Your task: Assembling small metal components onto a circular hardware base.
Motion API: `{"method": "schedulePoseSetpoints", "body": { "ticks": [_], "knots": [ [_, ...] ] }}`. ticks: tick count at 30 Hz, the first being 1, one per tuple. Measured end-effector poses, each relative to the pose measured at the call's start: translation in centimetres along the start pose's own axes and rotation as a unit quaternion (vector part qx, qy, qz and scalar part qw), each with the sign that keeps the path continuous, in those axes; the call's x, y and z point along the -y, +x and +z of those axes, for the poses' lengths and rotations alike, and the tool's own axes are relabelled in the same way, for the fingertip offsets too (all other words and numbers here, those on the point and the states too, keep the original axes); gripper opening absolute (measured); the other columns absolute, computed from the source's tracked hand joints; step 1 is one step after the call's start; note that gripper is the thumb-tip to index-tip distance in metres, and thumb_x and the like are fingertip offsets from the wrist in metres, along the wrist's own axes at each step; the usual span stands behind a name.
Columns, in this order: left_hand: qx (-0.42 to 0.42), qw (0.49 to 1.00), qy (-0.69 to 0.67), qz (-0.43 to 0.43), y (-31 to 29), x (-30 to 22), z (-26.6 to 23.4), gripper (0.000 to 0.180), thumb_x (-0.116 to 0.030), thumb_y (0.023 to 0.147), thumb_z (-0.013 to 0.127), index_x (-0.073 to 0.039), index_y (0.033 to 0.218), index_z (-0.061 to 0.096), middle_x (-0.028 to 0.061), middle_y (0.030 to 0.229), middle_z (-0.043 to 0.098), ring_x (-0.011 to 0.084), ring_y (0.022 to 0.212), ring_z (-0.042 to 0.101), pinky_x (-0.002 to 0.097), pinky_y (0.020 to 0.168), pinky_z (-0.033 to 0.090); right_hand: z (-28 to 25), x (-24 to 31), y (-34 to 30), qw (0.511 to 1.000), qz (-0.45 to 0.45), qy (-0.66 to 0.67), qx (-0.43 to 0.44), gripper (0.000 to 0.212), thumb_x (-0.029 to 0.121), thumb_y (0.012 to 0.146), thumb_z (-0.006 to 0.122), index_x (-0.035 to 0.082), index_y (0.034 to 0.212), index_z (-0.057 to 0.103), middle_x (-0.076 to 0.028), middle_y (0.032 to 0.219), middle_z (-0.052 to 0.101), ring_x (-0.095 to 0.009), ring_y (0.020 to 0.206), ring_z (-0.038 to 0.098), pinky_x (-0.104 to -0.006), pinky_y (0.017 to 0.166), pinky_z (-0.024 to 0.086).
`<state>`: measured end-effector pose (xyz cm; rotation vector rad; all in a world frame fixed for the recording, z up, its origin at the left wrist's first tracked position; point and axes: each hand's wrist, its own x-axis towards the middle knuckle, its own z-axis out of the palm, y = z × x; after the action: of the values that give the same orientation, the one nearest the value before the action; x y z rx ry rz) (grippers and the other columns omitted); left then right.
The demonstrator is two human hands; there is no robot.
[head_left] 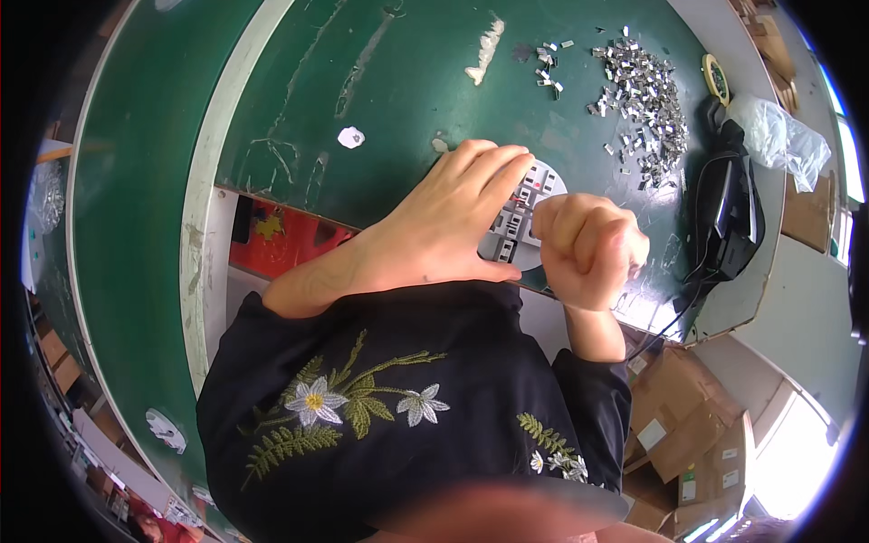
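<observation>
A round pale-grey plate (pixel 549 180) lies at the near edge of the green workbench, with rows of small slotted blocks (pixel 510 227) on it. My left hand (pixel 444 213) reaches across its left side, fingers stretched out over the far part and thumb along the near rim. On the right side of the plate, my right hand (pixel 593 244) is closed with its fingers curled. Whatever may be between those fingertips is hidden. Beyond the hands, at the far right, many small metal pieces (pixel 644 104) lie in a loose heap.
A smaller cluster of metal pieces (pixel 548 71) lies left of the heap. At the right edge are a black device with a cable (pixel 727 204), a tape roll (pixel 716 80) and a clear plastic bag (pixel 780 136). Cardboard boxes (pixel 683 407) stand below on the right.
</observation>
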<state>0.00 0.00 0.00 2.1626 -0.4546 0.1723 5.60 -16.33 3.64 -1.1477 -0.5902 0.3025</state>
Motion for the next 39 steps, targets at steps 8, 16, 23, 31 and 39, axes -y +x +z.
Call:
{"method": "schedulePoseSetpoints", "body": {
  "ticks": [8, 16, 23, 31, 39],
  "knots": [
    [-0.016, 0.999, 0.016, 0.030, -0.1, 0.2, -0.3, 0.101, -0.035, 0.063, 0.088, 0.010, 0.137, 0.037, 0.0220, 0.138, 0.043, 0.0375, 0.126, 0.041, 0.0445, 0.107, 0.038, 1.3, -0.1, 0.9, 0.973, -0.106, -0.197, 0.052, 0.042, 0.016, 0.097, 0.039, 0.005, 0.056, 0.034, -0.006, 0.050, 0.040, -0.015, 0.041, 0.031, -0.0313, 0.042, 0.028],
    [-0.089, 0.994, -0.035, 0.045, 0.1, -0.4, -0.4, 0.064, -0.024, 0.072, 0.084, -0.002, 0.125, 0.057, 0.0127, 0.131, 0.053, 0.0330, 0.119, 0.049, 0.0417, 0.101, 0.043, -0.5, 1.7, 0.8, 0.997, -0.074, 0.014, 0.004, 0.043, 0.019, 0.098, 0.041, 0.010, 0.057, 0.032, -0.002, 0.052, 0.033, -0.012, 0.043, 0.024, -0.0291, 0.043, 0.021],
    [-0.129, 0.991, -0.025, 0.039, 1.2, -0.3, -0.1, 0.010, 0.000, 0.077, 0.075, -0.001, 0.083, 0.066, 0.0055, 0.090, 0.063, 0.0242, 0.085, 0.060, 0.0332, 0.072, 0.050, -1.0, 1.7, 0.5, 0.996, -0.062, 0.051, -0.030, 0.042, 0.013, 0.094, 0.044, 0.006, 0.055, 0.031, -0.007, 0.053, 0.038, -0.011, 0.046, 0.027, -0.0303, 0.044, 0.023],
    [-0.106, 0.990, -0.091, -0.003, 1.7, -0.1, -0.5, 0.009, 0.005, 0.078, 0.071, -0.001, 0.086, 0.070, 0.0071, 0.086, 0.064, 0.0229, 0.077, 0.063, 0.0327, 0.069, 0.052, 0.1, 1.6, 1.6, 0.993, -0.039, 0.087, -0.071, 0.039, 0.016, 0.097, 0.045, 0.006, 0.062, 0.032, -0.005, 0.058, 0.036, -0.011, 0.048, 0.027, -0.0296, 0.044, 0.024],
    [-0.110, 0.981, -0.157, -0.042, 0.3, 0.3, -0.9, 0.017, 0.002, 0.081, 0.072, -0.002, 0.098, 0.073, 0.0072, 0.098, 0.069, 0.0209, 0.089, 0.067, 0.0299, 0.079, 0.054, 2.2, 0.6, 1.6, 0.988, -0.028, -0.015, -0.149, 0.045, 0.029, 0.104, 0.039, 0.011, 0.064, 0.029, -0.003, 0.059, 0.032, -0.010, 0.046, 0.023, -0.0265, 0.040, 0.022]
  ]
}}
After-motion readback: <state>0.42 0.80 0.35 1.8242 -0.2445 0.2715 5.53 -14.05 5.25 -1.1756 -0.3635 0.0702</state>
